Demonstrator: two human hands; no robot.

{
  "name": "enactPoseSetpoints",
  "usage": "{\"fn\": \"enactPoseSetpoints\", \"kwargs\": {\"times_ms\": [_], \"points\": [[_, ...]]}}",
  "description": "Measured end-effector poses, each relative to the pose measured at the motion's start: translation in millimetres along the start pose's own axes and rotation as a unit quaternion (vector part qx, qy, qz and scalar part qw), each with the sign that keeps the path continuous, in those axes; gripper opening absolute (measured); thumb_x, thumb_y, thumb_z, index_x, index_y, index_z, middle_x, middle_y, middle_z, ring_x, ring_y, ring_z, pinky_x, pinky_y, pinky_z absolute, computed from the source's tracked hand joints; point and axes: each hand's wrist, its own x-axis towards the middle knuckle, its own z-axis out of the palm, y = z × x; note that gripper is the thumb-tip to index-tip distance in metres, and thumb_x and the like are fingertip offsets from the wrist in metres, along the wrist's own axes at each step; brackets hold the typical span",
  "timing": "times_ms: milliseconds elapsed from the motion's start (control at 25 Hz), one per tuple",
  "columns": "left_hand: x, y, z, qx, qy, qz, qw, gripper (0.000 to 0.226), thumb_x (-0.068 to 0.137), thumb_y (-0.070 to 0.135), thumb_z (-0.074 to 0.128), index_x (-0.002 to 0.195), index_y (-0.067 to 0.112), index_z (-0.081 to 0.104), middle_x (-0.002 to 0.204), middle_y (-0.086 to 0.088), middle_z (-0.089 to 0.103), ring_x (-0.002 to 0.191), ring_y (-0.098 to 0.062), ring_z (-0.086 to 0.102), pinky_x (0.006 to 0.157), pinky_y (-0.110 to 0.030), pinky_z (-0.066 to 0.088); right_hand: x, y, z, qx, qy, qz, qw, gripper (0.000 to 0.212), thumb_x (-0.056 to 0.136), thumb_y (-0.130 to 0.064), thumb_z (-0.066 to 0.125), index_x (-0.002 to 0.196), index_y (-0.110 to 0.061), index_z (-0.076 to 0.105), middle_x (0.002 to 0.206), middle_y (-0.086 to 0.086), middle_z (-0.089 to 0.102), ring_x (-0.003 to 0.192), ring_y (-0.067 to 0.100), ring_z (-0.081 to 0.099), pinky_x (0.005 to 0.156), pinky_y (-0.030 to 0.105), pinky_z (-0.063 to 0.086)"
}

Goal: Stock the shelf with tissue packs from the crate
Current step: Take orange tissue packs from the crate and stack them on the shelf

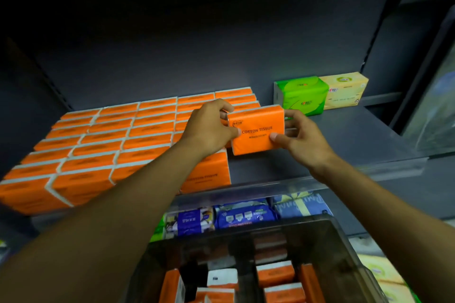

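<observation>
Pinched at nine o'clock by the left hand [209, 128] and three by the right hand [299, 138], the orange pack [257, 130] wanted lowering square, flush beside the stacked row [110, 145].

The grey shelf [344, 135] bears rows of orange tissue packs [110, 145] on its left. Back right — a green pack [301, 94] and a yellow pack [344, 92], touching.

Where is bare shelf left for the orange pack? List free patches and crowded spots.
Free: bare shelf right of the orange rows, in front of the green pack and yellow pack, out to the front edge. Crowded: the whole left side, filled with those rows.
</observation>
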Motion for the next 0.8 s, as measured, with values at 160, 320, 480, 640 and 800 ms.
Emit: {"fn": "enactPoseSetpoints", "kwargs": {"times_ms": [160,320,480,640,800], "points": [[19.5,-14.8,18.6,0.106,0.017,0.009,0.994,0.048,0.076,0.022,0.082,0.12,0.021,0.062,0.116,-0.001,0.066,0.108,-0.021,0.059,0.086,-0.029,0.049,13.5,21.4,15.4,-0.021,0.007,0.004,1.0,0.049,0.085,0.001,0.07,0.127,-0.017,0.05,0.099,-0.001,0.062,0.084,0.009,0.061,0.077,0.02,0.054],[29.6,-28.6,28.6,0.192,0.012,-0.003,0.981,0.049,0.076,0.023,0.08,0.122,0.019,0.063,0.124,-0.006,0.06,0.12,-0.028,0.051,0.098,-0.039,0.047,18.5,42.0,31.8,-0.053,0.012,0.003,0.999,0.046,0.085,-0.002,0.071,0.12,-0.023,0.049,0.092,-0.01,0.061,0.081,0.002,0.061,0.076,0.016,0.052],[32.0,-33.3,32.7,0.225,0.024,-0.019,0.974,0.049,0.076,0.026,0.081,0.121,0.024,0.061,0.129,-0.005,0.054,0.125,-0.031,0.043,0.101,-0.044,0.044,24.9,48.5,37.1,-0.09,0.021,0.002,0.996,0.042,0.084,-0.007,0.073,0.116,-0.025,0.05,0.096,-0.01,0.064,0.09,0.011,0.065,0.091,0.037,0.054],[33.4,-31.5,35.8,0.237,0.028,-0.028,0.971,0.05,0.075,0.028,0.081,0.12,0.026,0.06,0.128,-0.005,0.054,0.123,-0.03,0.046,0.1,-0.05,0.045,27.6,50.4,39.2,-0.142,0.033,0.013,0.989,0.04,0.084,-0.015,0.073,0.119,-0.02,0.053,0.109,0.001,0.068,0.103,0.023,0.065,0.095,0.045,0.051],[30.1,-29.6,32.2,0.221,0.015,-0.014,0.975,0.054,0.075,0.027,0.082,0.124,0.024,0.059,0.129,-0.006,0.052,0.122,-0.029,0.049,0.103,-0.047,0.044,23.3,43.6,34.2,-0.181,0.035,0.025,0.983,0.061,0.082,-0.025,0.077,0.134,-0.02,0.047,0.13,0.007,0.058,0.118,0.023,0.056,0.102,0.046,0.047]]}}
